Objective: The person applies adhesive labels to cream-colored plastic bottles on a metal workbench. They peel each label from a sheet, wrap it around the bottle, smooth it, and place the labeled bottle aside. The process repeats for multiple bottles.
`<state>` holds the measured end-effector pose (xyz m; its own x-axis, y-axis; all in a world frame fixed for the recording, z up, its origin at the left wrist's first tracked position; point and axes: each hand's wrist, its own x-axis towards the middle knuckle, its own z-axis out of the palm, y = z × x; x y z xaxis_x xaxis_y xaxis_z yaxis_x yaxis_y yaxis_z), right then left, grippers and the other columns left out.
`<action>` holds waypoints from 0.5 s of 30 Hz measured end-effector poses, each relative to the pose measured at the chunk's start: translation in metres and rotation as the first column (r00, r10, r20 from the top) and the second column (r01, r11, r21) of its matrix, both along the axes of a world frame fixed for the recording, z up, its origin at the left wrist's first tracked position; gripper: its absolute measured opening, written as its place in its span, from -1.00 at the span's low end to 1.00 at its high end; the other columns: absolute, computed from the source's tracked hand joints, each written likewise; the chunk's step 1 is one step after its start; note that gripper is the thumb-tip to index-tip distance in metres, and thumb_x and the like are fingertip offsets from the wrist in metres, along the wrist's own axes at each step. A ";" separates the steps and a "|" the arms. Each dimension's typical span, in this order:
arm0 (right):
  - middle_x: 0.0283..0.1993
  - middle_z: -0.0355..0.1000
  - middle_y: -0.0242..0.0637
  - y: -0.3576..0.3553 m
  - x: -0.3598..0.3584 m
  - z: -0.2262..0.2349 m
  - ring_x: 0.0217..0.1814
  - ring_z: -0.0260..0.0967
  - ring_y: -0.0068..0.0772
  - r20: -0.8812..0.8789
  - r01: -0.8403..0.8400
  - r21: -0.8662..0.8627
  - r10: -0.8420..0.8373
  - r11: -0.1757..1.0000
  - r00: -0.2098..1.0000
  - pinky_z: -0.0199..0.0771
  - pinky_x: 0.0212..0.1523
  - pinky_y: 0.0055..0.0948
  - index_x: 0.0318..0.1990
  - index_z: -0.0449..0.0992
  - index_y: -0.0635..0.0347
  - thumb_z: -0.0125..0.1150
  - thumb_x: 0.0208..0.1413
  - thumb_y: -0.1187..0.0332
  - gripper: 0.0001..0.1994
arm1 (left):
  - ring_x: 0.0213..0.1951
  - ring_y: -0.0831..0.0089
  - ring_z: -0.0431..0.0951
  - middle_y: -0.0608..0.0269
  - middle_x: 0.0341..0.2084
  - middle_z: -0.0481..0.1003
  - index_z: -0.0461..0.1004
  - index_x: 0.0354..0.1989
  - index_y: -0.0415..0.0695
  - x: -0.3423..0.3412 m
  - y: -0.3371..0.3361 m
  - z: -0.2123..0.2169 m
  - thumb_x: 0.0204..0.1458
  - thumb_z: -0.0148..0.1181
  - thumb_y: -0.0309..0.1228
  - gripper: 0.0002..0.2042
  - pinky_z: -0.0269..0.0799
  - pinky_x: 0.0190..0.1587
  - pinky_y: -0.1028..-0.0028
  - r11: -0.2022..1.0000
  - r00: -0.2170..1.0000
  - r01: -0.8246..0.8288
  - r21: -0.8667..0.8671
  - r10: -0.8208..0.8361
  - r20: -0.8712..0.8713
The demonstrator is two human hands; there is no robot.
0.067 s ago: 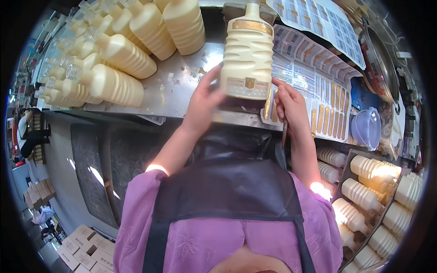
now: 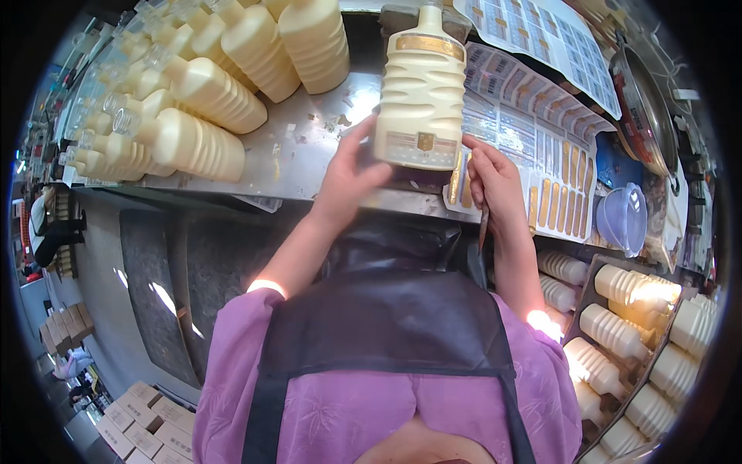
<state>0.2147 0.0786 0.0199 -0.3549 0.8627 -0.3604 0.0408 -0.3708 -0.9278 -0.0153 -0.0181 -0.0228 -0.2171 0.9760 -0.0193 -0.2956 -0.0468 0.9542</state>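
Little has shifted since the earlier frame — both hands keep their places at the ribbed cream bottle (image 2: 423, 97), which stands on the steel counter (image 2: 305, 147). At far left, a cluster of like bottles (image 2: 197, 93) lies on its side, too crowded to count. One left hand (image 2: 348, 176) touches the bottle's lower left side, fingers spread. One right hand (image 2: 495, 185) sits at its lower right edge, fingers pressed together — pinching a gold label strip (image 2: 456, 179). Several label sheets (image 2: 553, 166) lie beside it; farther right, one clear bowl (image 2: 624, 218) and racked bottles (image 2: 618, 329).
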 end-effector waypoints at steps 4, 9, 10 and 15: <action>-0.43 0.37 -0.52 -0.008 -0.003 0.001 -0.63 0.16 -0.77 0.036 0.009 -0.016 -0.008 1.000 0.999 0.13 -0.62 -0.68 0.21 0.54 0.31 0.12 0.36 0.37 -0.66 | 0.17 0.16 0.41 0.00 0.11 0.44 0.27 0.41 -0.20 0.003 0.004 -0.009 -0.05 0.47 -0.38 -0.21 0.26 0.31 0.26 0.991 0.946 -0.088 0.101 0.115 -0.304; -0.45 0.39 -0.52 -0.010 -0.004 -0.001 -0.64 0.16 -0.77 0.014 0.032 -0.024 -0.031 0.999 0.999 0.13 -0.62 -0.68 0.19 0.56 0.30 0.13 0.32 0.43 -0.66 | -0.08 0.15 0.43 -0.02 -0.08 0.54 0.40 0.32 -0.21 0.002 0.005 0.001 -0.13 0.53 -0.31 -0.24 0.36 0.09 0.28 0.973 0.752 -0.153 0.170 0.227 -0.619; -0.46 0.40 -0.52 -0.009 -0.003 -0.004 -0.66 0.16 -0.77 0.006 0.037 -0.027 -0.037 0.999 0.999 0.11 -0.66 -0.69 0.19 0.56 0.29 0.15 0.32 0.42 -0.67 | -0.13 0.14 0.43 -0.02 -0.12 0.55 0.42 0.30 -0.21 0.002 0.006 0.000 -0.15 0.54 -0.30 -0.25 0.37 0.04 0.28 0.968 0.726 -0.158 0.194 0.247 -0.641; -0.49 0.42 -0.52 -0.007 -0.002 -0.012 -0.70 0.16 -0.78 -0.019 0.058 -0.019 -0.059 0.998 0.998 0.05 -0.70 -0.72 0.19 0.56 0.28 0.19 0.31 0.41 -0.67 | -0.18 0.14 0.40 -0.02 -0.15 0.54 0.44 0.29 -0.20 0.003 0.006 -0.001 -0.16 0.54 -0.30 -0.26 0.38 -0.03 0.28 0.960 0.663 -0.173 0.221 0.279 -0.694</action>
<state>0.2132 0.0718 0.0078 -0.3113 0.8752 -0.3702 0.0002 -0.3895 -0.9210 -0.0118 -0.0116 -0.0235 -0.3265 0.8767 0.3531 0.5068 -0.1530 0.8484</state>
